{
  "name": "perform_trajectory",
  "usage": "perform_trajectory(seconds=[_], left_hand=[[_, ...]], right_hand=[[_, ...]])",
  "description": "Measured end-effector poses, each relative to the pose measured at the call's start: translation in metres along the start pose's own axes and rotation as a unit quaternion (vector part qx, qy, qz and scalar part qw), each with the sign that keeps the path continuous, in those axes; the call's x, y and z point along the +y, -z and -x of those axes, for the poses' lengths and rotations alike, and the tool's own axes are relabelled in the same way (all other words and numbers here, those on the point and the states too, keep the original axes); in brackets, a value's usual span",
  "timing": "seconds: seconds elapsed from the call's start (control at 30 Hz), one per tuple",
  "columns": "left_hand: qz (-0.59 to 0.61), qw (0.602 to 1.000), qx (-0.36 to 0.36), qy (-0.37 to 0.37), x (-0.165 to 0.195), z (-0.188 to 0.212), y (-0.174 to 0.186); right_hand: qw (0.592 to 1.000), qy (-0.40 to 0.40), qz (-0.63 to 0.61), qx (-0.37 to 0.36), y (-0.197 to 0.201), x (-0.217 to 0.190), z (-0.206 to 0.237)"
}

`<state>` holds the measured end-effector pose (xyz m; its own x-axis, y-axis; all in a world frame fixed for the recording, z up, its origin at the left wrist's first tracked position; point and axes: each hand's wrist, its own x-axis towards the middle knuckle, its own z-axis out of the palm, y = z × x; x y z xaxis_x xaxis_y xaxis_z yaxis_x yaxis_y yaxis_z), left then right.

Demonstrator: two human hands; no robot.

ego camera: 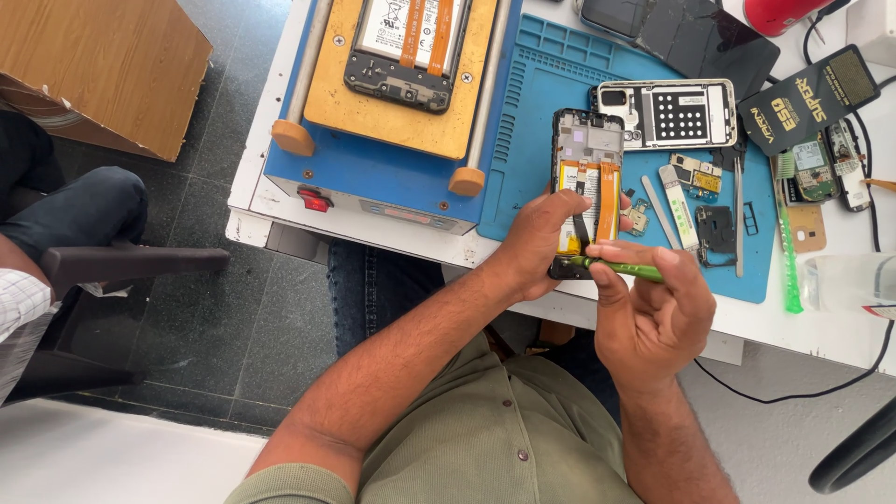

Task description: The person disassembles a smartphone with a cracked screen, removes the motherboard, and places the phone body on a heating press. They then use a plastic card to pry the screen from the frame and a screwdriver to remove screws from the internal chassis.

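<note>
My left hand (537,245) grips the lower end of an opened phone (586,159) with its back off, showing a battery and orange flex cables. It lies on the blue work mat (546,84). My right hand (653,313) holds a thin green tool (623,269), whose tip touches the phone's bottom edge, close to my left thumb.
A blue and yellow heating machine (392,140) carries another opened phone (411,47). A white phone frame (667,114), small parts, tweezers (739,215), a green brush (789,252) and circuit boards (826,168) lie at the right. A black cable (793,392) hangs off the table edge. Another person's leg (75,215) is at the left.
</note>
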<state>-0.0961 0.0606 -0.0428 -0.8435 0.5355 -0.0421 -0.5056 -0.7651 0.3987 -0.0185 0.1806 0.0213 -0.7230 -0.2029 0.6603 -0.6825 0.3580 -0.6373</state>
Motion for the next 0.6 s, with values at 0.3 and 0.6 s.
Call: perform_trajectory(seconds=[0.3,0.6], left_hand=[[-0.009,1.0,-0.014,-0.002,0.001,0.0,-0.002],[0.0,1.0,-0.026,-0.001,0.002,0.0,-0.002]], right_hand=[[0.999,-0.021,-0.014,-0.026,0.003,-0.007,-0.006],[1.0,0.014,0.004,0.021,0.004,0.002,-0.002]])
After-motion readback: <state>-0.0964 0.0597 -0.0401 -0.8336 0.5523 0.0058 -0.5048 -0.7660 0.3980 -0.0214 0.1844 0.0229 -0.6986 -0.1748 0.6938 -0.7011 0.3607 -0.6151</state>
